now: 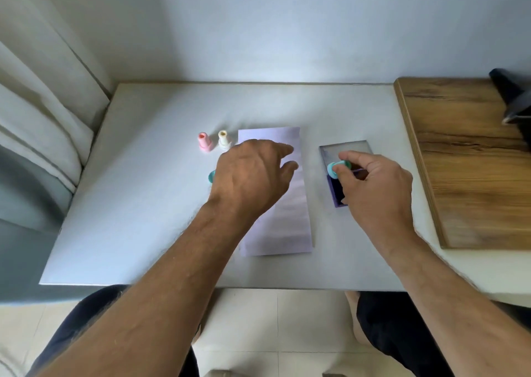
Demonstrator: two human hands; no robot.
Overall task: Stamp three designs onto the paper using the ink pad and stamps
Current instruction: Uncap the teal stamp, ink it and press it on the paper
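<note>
Head view: a white surface [138, 204] stands against a pale wall, with cream curtains at the left and a wooden board [465, 161] at the right. A sheet of pale lilac paper [290, 227] lies lengthwise at the middle of the surface. Just left of its far end stand a pink stamp [204, 142] and a white stamp [224, 141], upright and side by side. A teal object [211, 177] peeks out from under the left hand [250, 175], mostly hidden. That hand hovers palm down over the paper's left edge, fingers relaxed and spread, holding nothing. To the right of the paper sits the purple ink pad [334, 192], its clear lid [344, 151] open on the far side. The right hand [376, 187] pinches a teal stamp [337, 169] between thumb and fingers, over the ink pad. A dark object [511, 100] sits at the far right.
</note>
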